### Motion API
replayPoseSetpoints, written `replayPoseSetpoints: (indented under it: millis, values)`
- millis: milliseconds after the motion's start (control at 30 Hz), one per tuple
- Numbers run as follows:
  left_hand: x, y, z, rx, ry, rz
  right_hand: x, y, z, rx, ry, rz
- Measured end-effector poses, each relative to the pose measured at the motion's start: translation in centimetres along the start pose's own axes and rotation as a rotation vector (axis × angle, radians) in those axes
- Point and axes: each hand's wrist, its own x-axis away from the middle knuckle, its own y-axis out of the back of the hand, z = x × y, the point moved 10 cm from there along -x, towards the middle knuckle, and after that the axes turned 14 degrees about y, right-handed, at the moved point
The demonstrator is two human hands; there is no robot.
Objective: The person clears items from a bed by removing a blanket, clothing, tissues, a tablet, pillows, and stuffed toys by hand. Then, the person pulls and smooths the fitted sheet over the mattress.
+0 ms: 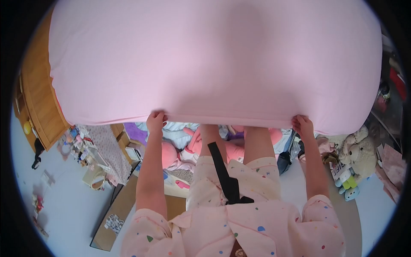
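A pink fitted sheet (214,64) stretches smooth over what looks like a mattress, filling the upper view. Its near edge runs almost straight across the middle. Toward the left of that edge, my left hand (157,119) is closed with its fingers pinching the hem. Farther right, the fingers of my right hand (302,124) are also curled on the hem. Both arms reach straight forward, well apart. A soft shadow falls on the sheet between them. What lies under the cloth is hidden.
Around my legs are pink plush toys (169,155) and rumpled bedding. A wooden cabinet (40,85) stands at left, near a cluttered desk (100,150). A beige teddy bear (358,154) sits at right among other items. A black strap (220,167) hangs before my body.
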Motion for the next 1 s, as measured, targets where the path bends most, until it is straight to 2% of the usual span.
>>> replayPoseSetpoints:
  millis: [67,100,167,200,233,300,333,367,400,467,567,633,700,767,800,900,933,967,1000]
  values:
    - [-0.5,0.3,-0.3,-0.076,0.011,-0.078,-0.9,0.5,1.9,0.092,-0.014,0.049]
    - [-0.6,0.6,-0.4,-0.075,0.010,-0.079,-2.1,0.4,4.3,0.152,0.077,0.097]
    - [-0.6,0.6,-3.5,-0.525,-0.177,-0.188,-4.1,-0.6,10.4,0.215,0.270,0.141]
    - [-0.4,0.6,-6.0,-0.625,-0.420,-0.269,-5.2,-1.4,14.2,0.242,0.412,0.166]
    - [1.5,0.4,-9.1,-0.593,-0.605,-0.357,-6.2,-2.0,18.0,0.295,0.547,0.169]
    - [5.9,-1.3,-15.8,-0.563,-0.794,-0.418,-9.3,-2.2,24.6,0.451,0.835,0.108]
    - [7.1,-2.6,-19.0,-0.556,-0.842,-0.401,-10.4,-2.8,28.0,0.567,0.927,0.029]
    - [8.0,-4.0,-22.1,-0.552,-0.887,-0.383,-11.9,-3.5,30.3,0.586,0.880,0.009]
    - [9.5,-5.5,-25.2,-0.503,-0.967,-0.389,-12.2,-4.7,33.7,0.730,1.076,-0.037]
    - [12.2,-9.0,-30.8,-0.510,-1.085,-0.409,-15.2,-6.5,37.7,0.969,1.213,-0.068]
    - [13.5,-13.7,-36.8,-0.677,-1.090,-0.449,-19.0,-8.0,40.5,1.137,1.149,-0.079]
    - [13.5,-15.6,-38.6,-0.734,-1.077,-0.449,-20.2,-9.1,40.5,1.226,1.058,-0.040]
    - [13.1,-16.8,-40.1,-0.793,-1.059,-0.449,-21.2,-9.3,40.9,1.274,1.075,-0.027]
    - [10.7,-18.1,-40.3,-0.969,-0.949,-0.289,-23.3,-8.9,39.5,1.274,0.766,0.116]
    - [11.4,-18.4,-40.4,-0.952,-1.074,-0.296,-23.2,-8.8,39.6,1.278,0.756,0.119]
    - [11.1,-18.2,-40.2,-0.958,-1.072,-0.229,-23.6,-7.9,39.4,1.310,0.726,0.186]
    - [12.0,-18.0,-40.2,-0.963,-1.165,-0.211,-23.6,-7.1,39.2,1.199,0.680,0.249]
    - [12.2,-17.6,-40.4,-0.970,-1.160,-0.208,-21.9,-7.7,39.4,1.087,0.638,0.306]
    - [12.3,-17.2,-40.4,-0.927,-1.115,-0.131,-19.1,-7.8,41.3,0.991,0.829,0.146]
